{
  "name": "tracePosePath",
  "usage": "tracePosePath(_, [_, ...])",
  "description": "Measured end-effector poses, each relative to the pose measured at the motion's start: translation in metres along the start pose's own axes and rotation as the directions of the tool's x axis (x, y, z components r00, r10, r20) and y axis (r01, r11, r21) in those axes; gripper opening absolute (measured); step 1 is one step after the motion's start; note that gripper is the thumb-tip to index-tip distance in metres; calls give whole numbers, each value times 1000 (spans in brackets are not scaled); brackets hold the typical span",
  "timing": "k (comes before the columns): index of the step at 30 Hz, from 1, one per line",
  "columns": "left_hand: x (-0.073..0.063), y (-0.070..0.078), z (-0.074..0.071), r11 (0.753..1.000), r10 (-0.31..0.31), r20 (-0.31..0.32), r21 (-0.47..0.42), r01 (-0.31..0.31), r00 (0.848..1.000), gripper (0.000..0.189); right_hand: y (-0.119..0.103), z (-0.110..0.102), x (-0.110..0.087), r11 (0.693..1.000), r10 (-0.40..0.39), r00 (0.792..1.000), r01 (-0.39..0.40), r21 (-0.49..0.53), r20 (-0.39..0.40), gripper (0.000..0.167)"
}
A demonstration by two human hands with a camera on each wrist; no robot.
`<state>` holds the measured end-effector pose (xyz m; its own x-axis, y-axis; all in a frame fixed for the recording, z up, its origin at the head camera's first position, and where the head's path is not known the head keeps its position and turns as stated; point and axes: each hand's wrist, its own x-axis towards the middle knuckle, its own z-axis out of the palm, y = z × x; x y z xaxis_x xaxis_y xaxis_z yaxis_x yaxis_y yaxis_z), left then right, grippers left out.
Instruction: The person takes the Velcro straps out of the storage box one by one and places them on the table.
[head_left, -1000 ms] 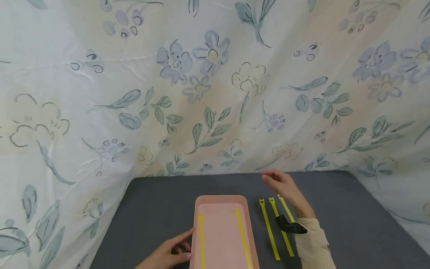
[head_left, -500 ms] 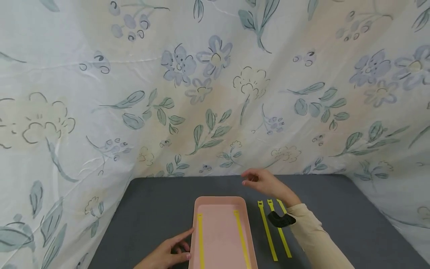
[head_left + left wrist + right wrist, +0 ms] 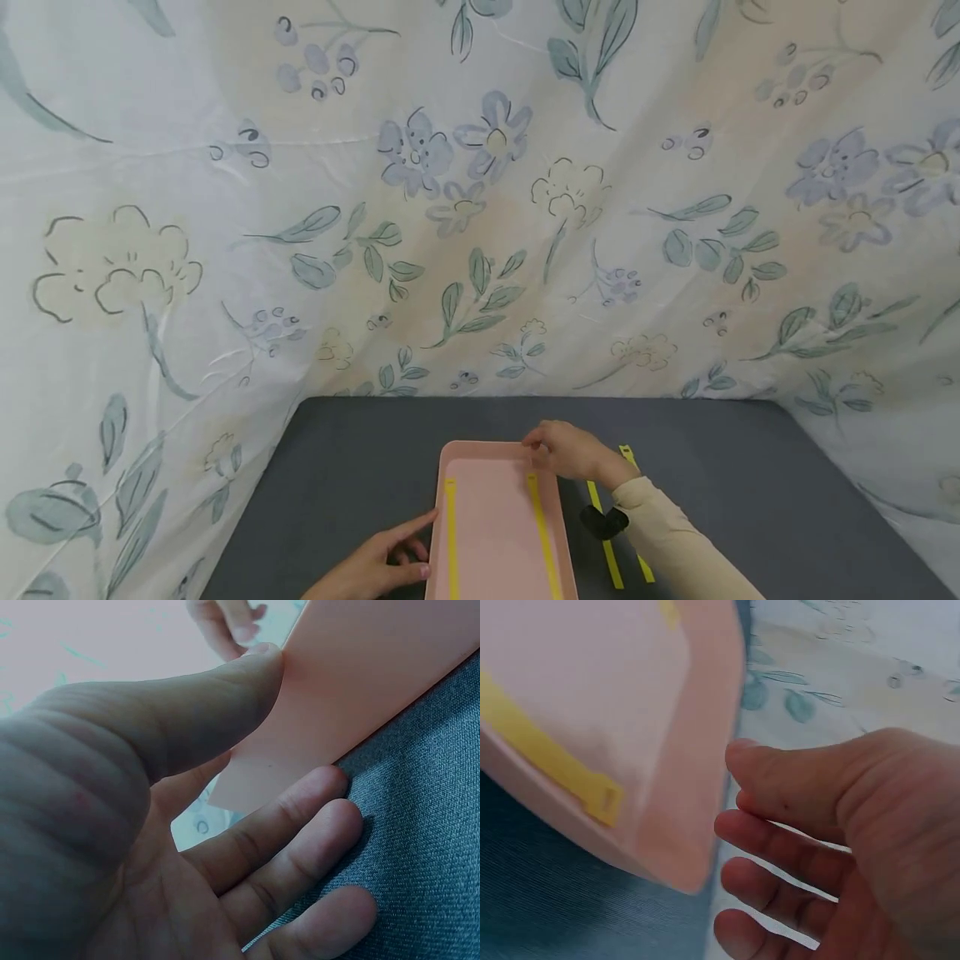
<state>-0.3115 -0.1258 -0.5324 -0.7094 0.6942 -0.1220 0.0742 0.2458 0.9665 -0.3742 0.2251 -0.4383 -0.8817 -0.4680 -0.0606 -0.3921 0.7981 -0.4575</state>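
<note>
A pink rectangular tray [image 3: 495,533] lies on the dark table with two yellow slotted strap-like ties in it. One tie [image 3: 452,537] runs along its left side, the other tie [image 3: 543,537] along its right. My left hand [image 3: 375,560] touches the tray's left wall with fingers loosely spread; the left wrist view shows the thumb tip against the pink wall [image 3: 360,667]. At the far right corner is my right hand [image 3: 573,452], fingers relaxed and slightly bent beside the rim. In the right wrist view they hold nothing, and contact with the rim cannot be told.
Right of the tray lie more yellow ties [image 3: 613,565], partly hidden under the right forearm and its black wristband [image 3: 603,522]. A floral cloth [image 3: 480,208] hangs behind the dark grey table [image 3: 360,467], closing off its back and sides.
My right hand has moved left and then down towards me, from above the loose ties to the tray's far right corner. My left hand stays at the tray's left side.
</note>
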Motion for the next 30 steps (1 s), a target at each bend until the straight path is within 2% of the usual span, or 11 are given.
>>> tracePosePath(7, [0, 0, 1, 1000, -26, -10, 1, 26, 1000, 74, 2, 25, 2, 995, 1, 999, 4, -104, 48, 44])
tracePosePath(13, [0, 1, 1, 999, -31, -16, 8, 31, 999, 74, -1, 37, 5, 976, 43, 997, -30, -215, 56, 35])
tracePosePath(20, [1, -1, 2, 1000, 12, 8, -20, -12, 1000, 73, -6, 47, 1, 908, 47, 999, -44, -417, -3, 26])
tracePosePath(27, [1, -1, 0, 1000, 4, 1, 2, -4, 1000, 73, -9, 51, 3, 859, 10, 998, -38, -511, -58, 22])
tracePosePath(30, [1, -1, -1, 1000, 4, -8, 18, -4, 1000, 73, -8, 51, 6, 848, 6, 998, -41, -529, -68, 22])
